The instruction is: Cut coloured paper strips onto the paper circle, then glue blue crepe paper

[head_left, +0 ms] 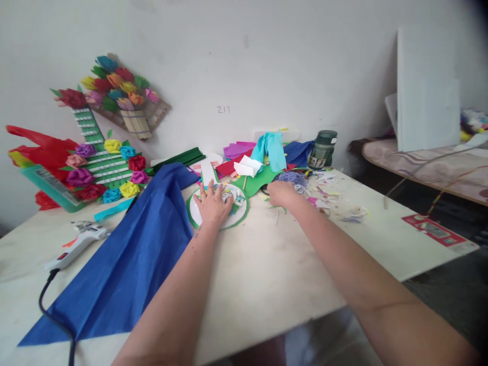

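My left hand [213,205] lies flat with fingers spread on a round white disc with a green rim [239,216], where small paper scraps are stuck. My right hand [280,193] reaches to the right of the disc, fingers curled down onto green paper [259,182] beside a tuft of purple yarn [293,179]. Whatever the fingers hold is hidden under the hand.
A large blue crepe sheet [129,259] drapes over the table's left. A white glue gun [78,244] with a black cord lies at far left. Paper-flower crafts [110,168] lean on the wall. A dark green jar [323,148] stands behind scattered scraps [335,198]. A red card [434,230] lies at right.
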`<action>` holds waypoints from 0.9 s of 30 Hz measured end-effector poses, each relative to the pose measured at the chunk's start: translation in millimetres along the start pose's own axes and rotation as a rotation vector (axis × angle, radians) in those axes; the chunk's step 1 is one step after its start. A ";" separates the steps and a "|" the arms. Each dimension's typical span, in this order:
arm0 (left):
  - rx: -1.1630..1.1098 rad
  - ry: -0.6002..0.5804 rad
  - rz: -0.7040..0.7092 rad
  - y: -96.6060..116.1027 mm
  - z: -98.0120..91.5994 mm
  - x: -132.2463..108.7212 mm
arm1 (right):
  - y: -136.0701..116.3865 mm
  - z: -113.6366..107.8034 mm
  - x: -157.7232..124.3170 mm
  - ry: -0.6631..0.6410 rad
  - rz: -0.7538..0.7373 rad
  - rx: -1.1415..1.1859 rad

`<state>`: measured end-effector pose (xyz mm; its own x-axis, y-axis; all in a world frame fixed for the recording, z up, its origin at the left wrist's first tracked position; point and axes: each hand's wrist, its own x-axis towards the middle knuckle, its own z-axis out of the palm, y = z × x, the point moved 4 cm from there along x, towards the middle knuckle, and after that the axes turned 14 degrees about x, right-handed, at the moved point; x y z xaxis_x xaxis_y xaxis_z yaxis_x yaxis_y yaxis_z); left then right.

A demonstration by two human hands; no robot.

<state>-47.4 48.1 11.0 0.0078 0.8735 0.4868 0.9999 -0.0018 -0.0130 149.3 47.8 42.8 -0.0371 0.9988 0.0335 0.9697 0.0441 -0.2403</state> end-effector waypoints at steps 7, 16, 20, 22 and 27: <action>-0.007 0.100 0.014 1.4 -9.6 -1.2 | -20.7 -32.8 9.5 -0.039 -0.047 0.485; -0.174 0.305 -0.132 -15.4 -6.2 1.0 | -65.4 -1.4 48.7 -0.103 -0.103 1.165; -0.186 0.352 -0.167 -18.6 -7.6 1.2 | -82.4 16.2 64.7 -0.161 -0.169 1.208; -0.177 0.343 -0.133 -16.5 -8.3 1.6 | -89.8 20.8 68.0 -0.175 -0.181 1.176; -0.141 0.244 -0.071 -12.7 -3.9 3.3 | -96.3 27.4 72.8 -0.135 -0.106 1.015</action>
<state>-60.0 49.1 16.2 -0.0772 0.7309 0.6781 0.9895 -0.0273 0.1420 46.6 116.9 41.7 -0.1981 0.9802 0.0080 0.3016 0.0687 -0.9509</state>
